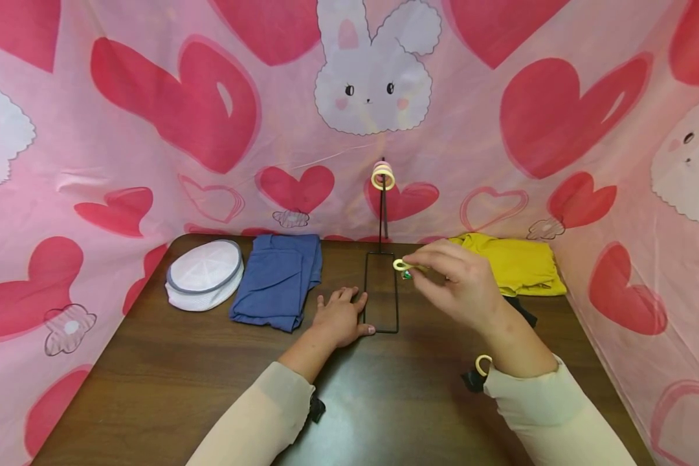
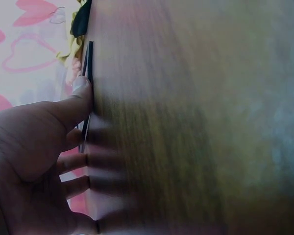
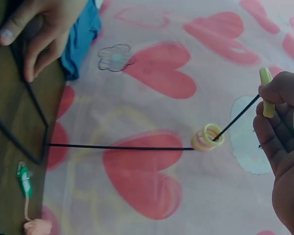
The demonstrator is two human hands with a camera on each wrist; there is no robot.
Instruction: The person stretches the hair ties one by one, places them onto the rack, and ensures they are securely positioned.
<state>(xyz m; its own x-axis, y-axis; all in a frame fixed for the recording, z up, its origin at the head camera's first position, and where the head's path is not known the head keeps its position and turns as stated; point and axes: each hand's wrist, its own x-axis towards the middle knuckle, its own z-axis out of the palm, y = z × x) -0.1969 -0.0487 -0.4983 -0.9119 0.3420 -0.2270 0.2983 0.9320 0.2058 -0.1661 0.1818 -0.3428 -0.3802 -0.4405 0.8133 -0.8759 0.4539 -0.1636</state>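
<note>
A yellow hair tie [image 1: 401,265] is pinched in the curled fingers of the right hand [image 1: 460,285], raised above the table [image 1: 151,362] near the wire stand [image 1: 381,291]. The stand's base is pressed by the flat, straight-fingered left hand [image 1: 340,317]. More hair ties [image 1: 382,176] are stacked on the hook.

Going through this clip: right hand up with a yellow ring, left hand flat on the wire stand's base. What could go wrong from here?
1. The stand is a thin wire rod on a light frame base; only the left hand presses it down, so a nudge could tip it.
2. The right hand pinches the yellow ring by its fingers alone; it could slip.
3. The rings already stacked at the rod's top might be knocked off.
</note>
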